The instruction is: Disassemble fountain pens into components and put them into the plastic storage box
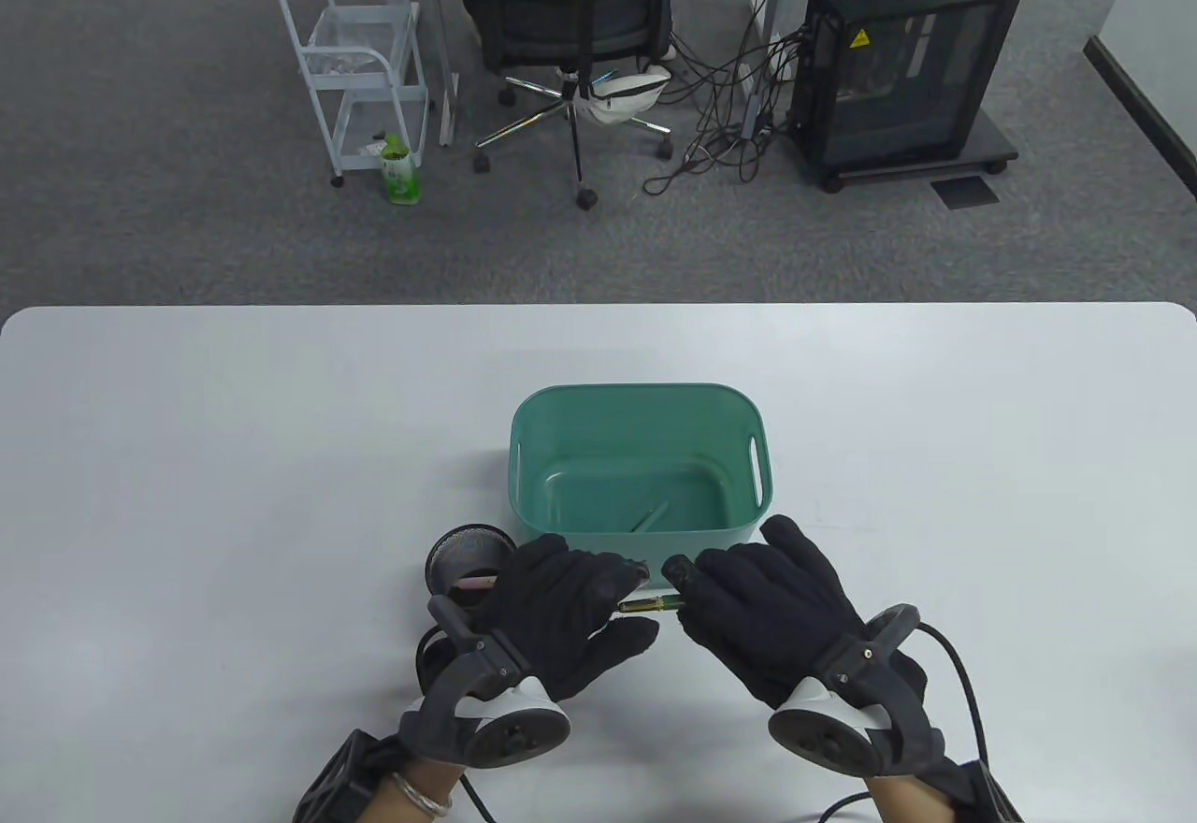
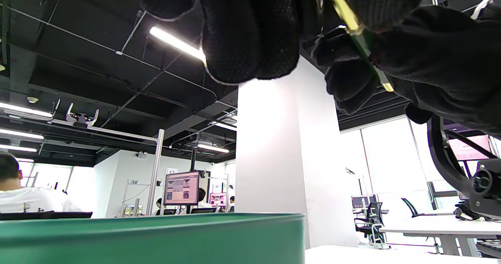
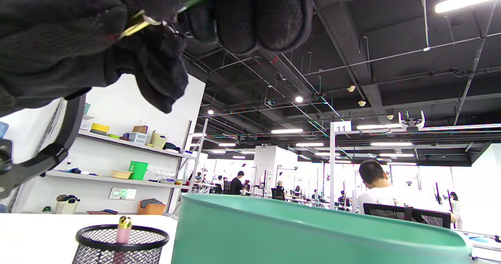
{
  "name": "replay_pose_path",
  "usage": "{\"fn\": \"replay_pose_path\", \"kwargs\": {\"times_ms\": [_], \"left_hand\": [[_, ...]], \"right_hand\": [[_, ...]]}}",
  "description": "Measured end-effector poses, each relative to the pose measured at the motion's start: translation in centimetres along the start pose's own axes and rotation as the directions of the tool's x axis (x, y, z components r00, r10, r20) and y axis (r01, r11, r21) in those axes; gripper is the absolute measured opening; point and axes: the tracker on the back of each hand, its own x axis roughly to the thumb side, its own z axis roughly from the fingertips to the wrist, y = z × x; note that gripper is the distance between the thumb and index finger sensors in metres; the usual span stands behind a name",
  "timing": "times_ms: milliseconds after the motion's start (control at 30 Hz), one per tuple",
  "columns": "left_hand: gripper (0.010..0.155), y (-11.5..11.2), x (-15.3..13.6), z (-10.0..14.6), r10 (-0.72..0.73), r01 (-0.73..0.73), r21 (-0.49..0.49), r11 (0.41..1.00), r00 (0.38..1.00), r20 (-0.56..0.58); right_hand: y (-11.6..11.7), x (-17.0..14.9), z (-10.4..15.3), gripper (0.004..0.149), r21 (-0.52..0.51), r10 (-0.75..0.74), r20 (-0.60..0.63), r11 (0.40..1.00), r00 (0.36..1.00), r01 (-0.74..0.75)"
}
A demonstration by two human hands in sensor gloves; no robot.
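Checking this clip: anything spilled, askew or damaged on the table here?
Nothing stands out. Both hands hold the green pen just in front of the green storage box, which sits upright with one slim piece inside. The mesh pen holder stands upright with a pink pen in it.

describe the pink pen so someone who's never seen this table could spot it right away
Start at the green storage box in the middle of the white table. Just off its near left corner stands a black mesh cup, beside the left hand. The pink pen stands inside it, gold-tipped; the other pen is green and held between both hands.
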Motion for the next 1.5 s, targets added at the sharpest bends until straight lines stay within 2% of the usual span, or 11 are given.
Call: {"fn": "replay_pose_path", "kwargs": {"times_ms": [433,1500], "left_hand": [[0.046,0.03,0.22,0.00,-0.011,0.011,0.024,1.000,1.000,0.008],[0.051,0.01,-0.09,0.01,0.029,-0.030,0.029,0.999,0.999,0.013]], "right_hand": [[0.08,-0.06,-0.06,0.045,0.005,0.000,0.001,1.000,1.000,0.000],[0.11,0.13,0.00,0.045,0.003,-0.005,0.008,1.000,1.000,0.005]]}}
